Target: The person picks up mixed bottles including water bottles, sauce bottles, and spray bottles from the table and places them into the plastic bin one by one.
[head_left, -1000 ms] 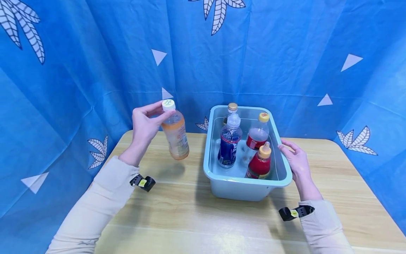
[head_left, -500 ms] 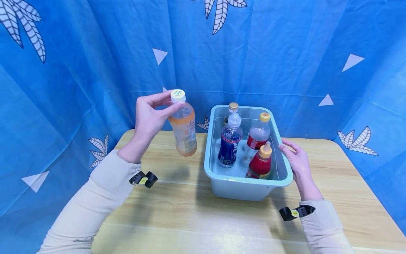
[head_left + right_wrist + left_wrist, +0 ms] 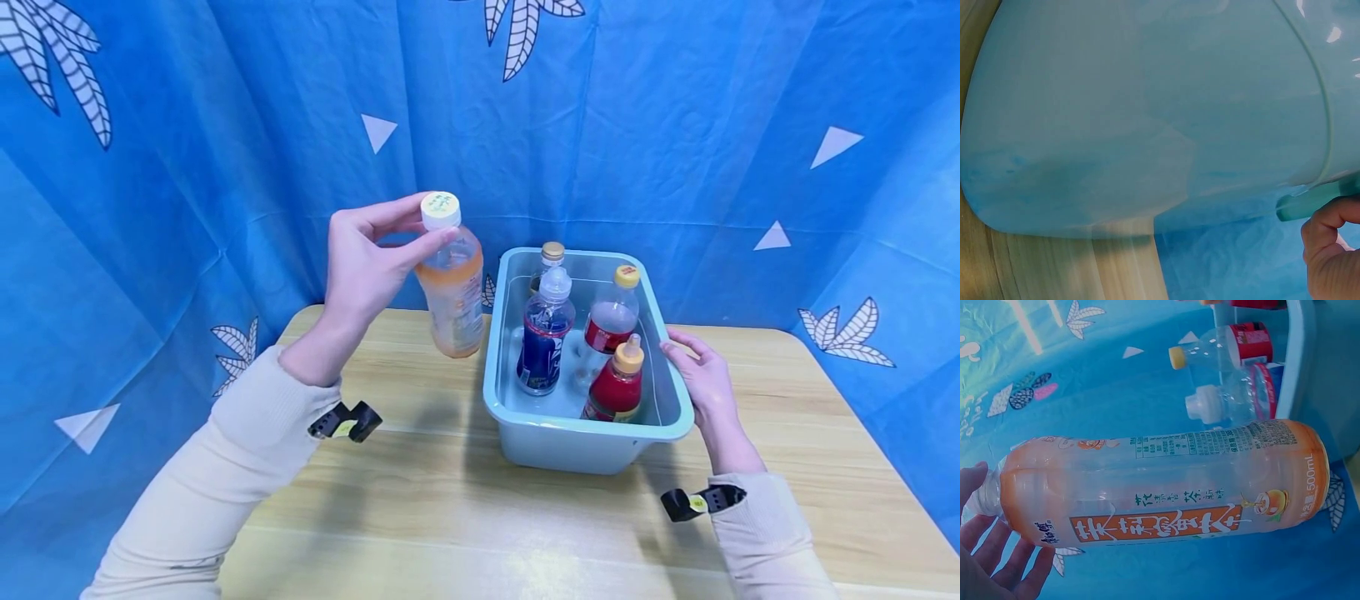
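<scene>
My left hand (image 3: 375, 258) pinches an orange-and-clear plastic drink bottle (image 3: 454, 304) by its neck, just under the white cap. The bottle hangs above the table, slightly tilted, left of a light blue plastic basin (image 3: 577, 454). In the left wrist view the bottle's label (image 3: 1160, 522) faces the camera. My right hand (image 3: 701, 379) grips the basin's right rim. Inside the basin stand a blue-labelled bottle (image 3: 542, 350), a red-labelled clear bottle with a yellow cap (image 3: 611, 321), a red bottle with an orange nozzle cap (image 3: 617, 387) and a brown-capped bottle (image 3: 552, 257).
The basin sits on a light wooden table (image 3: 420, 517). A blue patterned curtain (image 3: 675, 150) hangs close behind the table and along both sides. In the right wrist view, the basin's outer wall (image 3: 1085, 125) fills most of the picture.
My left hand has carried the orange-and-clear bottle upward and to the right, closer to the basin. The right hand and the basin stay where they were.
</scene>
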{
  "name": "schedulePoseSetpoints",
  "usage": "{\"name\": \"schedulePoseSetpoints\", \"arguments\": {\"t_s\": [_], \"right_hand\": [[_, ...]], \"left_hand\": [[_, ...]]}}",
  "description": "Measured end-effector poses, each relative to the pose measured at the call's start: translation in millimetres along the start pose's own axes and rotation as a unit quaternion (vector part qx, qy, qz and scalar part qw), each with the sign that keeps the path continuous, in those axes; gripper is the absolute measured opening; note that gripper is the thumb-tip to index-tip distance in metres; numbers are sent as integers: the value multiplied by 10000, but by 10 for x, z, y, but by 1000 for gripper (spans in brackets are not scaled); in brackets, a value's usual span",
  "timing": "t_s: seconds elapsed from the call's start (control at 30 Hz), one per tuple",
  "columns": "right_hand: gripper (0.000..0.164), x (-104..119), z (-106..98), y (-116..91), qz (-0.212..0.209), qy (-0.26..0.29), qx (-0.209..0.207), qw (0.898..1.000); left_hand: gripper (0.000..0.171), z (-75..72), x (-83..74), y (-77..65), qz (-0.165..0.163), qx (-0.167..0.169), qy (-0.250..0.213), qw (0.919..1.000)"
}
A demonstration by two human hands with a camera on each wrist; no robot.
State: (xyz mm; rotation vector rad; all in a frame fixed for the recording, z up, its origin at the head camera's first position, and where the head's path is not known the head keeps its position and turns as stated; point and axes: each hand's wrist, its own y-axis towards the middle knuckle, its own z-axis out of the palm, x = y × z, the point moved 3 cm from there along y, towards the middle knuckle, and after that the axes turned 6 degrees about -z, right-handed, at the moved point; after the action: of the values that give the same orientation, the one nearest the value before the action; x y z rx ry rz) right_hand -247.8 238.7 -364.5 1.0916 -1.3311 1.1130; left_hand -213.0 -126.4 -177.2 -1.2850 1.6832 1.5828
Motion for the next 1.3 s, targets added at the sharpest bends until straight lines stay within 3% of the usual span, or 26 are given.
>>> {"name": "schedulePoseSetpoints", "arguments": {"t_s": [0.17, 0.67, 1.3], "right_hand": [[54, 9, -2, -3, -23, -30, -12, 10000], [56, 14, -7, -1, 4, -140, 24, 9999], [55, -3, 5, 6, -39, -178, 4, 9998]], "left_hand": [[35, 51, -90, -10, 228, 79, -127, 9996], [36, 285, -171, -40, 392, 371, -675, 9963], [37, 624, -37, -128, -39, 778, -967, 9923]]}}
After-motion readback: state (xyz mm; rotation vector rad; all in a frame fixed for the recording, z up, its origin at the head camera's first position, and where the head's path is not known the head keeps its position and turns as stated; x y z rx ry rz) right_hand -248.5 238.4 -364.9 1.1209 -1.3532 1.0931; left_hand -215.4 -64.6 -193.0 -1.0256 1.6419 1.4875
